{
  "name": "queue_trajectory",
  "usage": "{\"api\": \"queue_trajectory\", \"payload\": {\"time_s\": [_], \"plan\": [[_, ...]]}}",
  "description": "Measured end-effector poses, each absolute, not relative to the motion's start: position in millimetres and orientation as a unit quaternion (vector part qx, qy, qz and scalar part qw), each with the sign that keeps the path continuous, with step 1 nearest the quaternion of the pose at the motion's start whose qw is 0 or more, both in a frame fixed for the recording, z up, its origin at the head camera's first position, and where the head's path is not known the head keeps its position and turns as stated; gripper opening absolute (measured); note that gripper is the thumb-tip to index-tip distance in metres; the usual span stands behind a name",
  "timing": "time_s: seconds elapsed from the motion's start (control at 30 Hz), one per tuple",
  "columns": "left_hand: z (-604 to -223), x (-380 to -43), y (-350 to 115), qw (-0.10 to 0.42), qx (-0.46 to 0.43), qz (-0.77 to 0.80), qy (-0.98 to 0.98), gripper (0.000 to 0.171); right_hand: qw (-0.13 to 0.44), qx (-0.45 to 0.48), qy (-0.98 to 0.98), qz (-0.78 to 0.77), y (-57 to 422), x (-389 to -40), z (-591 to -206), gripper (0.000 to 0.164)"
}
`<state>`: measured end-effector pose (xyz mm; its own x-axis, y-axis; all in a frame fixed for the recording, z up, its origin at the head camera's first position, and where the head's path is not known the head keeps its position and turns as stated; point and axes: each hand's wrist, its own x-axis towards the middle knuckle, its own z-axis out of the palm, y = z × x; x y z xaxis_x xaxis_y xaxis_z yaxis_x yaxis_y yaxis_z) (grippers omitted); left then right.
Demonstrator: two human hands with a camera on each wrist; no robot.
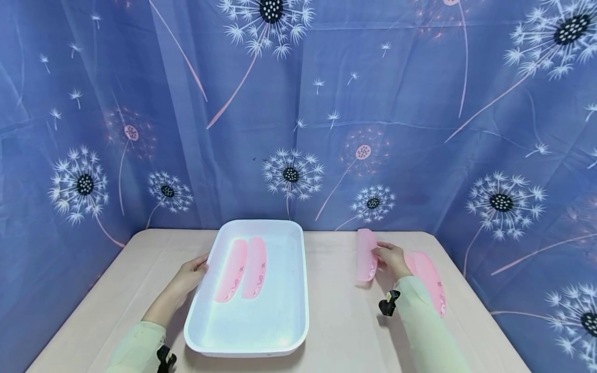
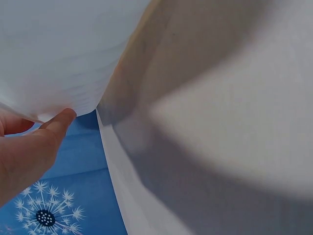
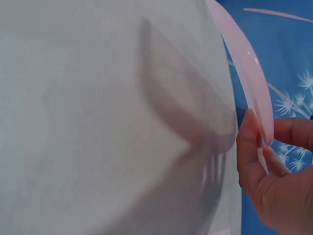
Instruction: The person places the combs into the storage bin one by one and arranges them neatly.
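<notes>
A white tray point(image 1: 280, 324) stands left of the middle of the table, its left rim gripped by my left hand point(image 1: 187, 278). In the left wrist view, the thumb and a finger point(image 2: 62, 120) pinch the tray's edge. Two pink, half-moon combs point(image 1: 234, 270) lie side by side inside, tilted slightly. Over on the right, my right hand point(image 1: 393, 259) holds another pink comb point(image 1: 366, 254) by its edge, above the table. The right wrist view shows this comb point(image 3: 249, 63) pinched between thumb and fingers; its teeth cannot be made out.
More pink combs point(image 1: 426, 274), overlapping, lie on the table right of my right hand, partly hidden by the forearm. A pale cloth covers the table point(image 1: 331, 311). A blue dandelion-print curtain point(image 1: 326, 103) hangs behind and at both sides.
</notes>
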<state>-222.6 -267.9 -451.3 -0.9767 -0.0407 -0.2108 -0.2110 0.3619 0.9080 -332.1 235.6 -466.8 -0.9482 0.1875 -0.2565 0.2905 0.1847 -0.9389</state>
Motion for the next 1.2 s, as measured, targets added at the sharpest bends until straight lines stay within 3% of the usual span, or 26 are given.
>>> {"api": "queue_trajectory", "payload": {"time_s": [1.2], "plan": [[-453,-220,-268,0.069,-0.068,0.562,0.821,0.050,0.111,0.070,0.685,-0.717,152,-337,-408,0.051]]}}
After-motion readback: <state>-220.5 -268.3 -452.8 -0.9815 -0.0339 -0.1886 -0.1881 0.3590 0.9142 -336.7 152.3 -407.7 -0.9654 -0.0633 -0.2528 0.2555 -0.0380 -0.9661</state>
